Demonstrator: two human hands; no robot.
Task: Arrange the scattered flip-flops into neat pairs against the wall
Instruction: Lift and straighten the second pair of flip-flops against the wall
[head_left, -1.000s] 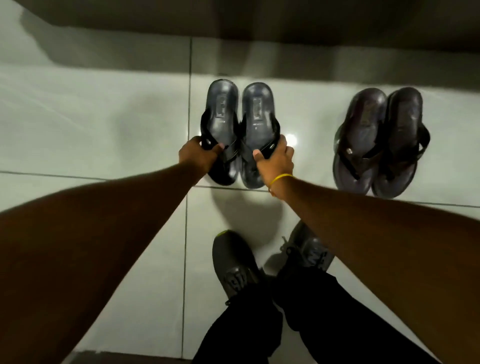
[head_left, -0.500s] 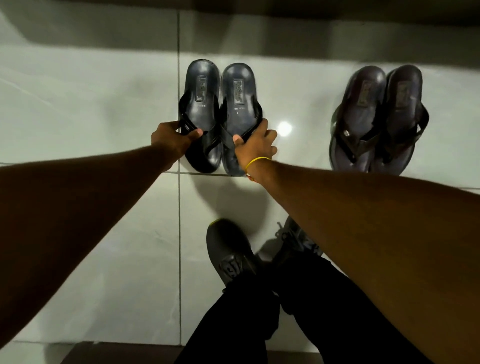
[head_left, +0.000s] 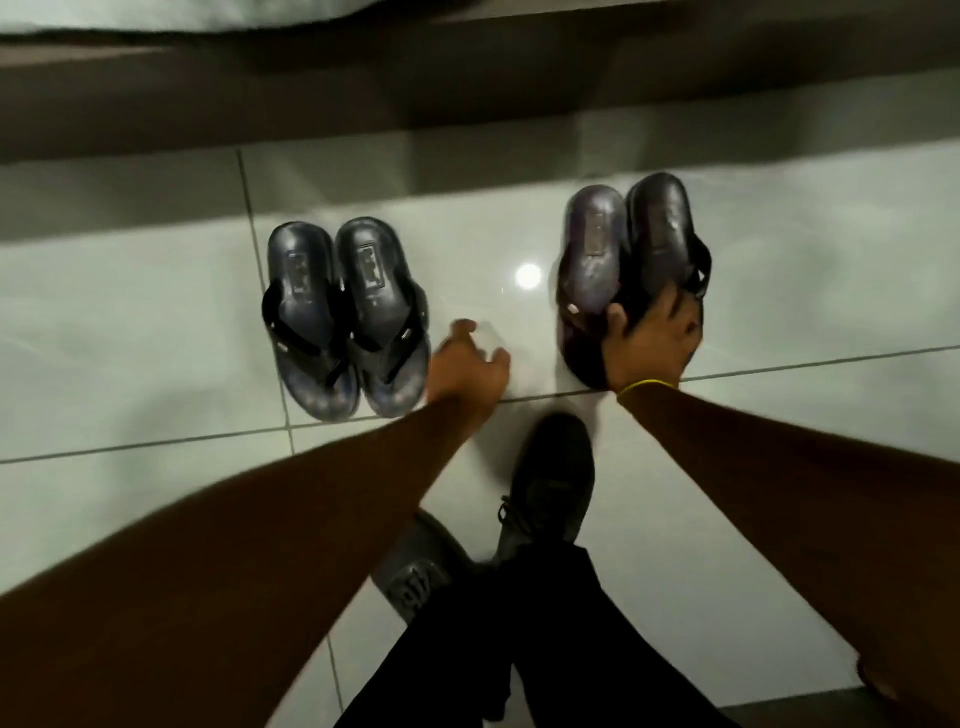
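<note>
Two pairs of dark flip-flops stand side by side on the pale tiled floor, heels toward the wall. The left black pair lies free, its two soles touching. My left hand hovers just right of it with fingers spread, holding nothing. My right hand, with a yellow band at the wrist, lies over the toe end of the right dark brown pair, thumb on the left sole and fingers around the right one's strap. The hand hides the front of that pair.
The dark skirting and wall run along the top, a short gap beyond the heels. My own black shoes and dark trousers stand close behind the pairs. A bright light reflection sits on the tile between the pairs.
Both hands have let go of the left black pair, which now rests on the floor. My right hand moved right onto the brown pair; my left hand drifted right, open. The view swung right.
</note>
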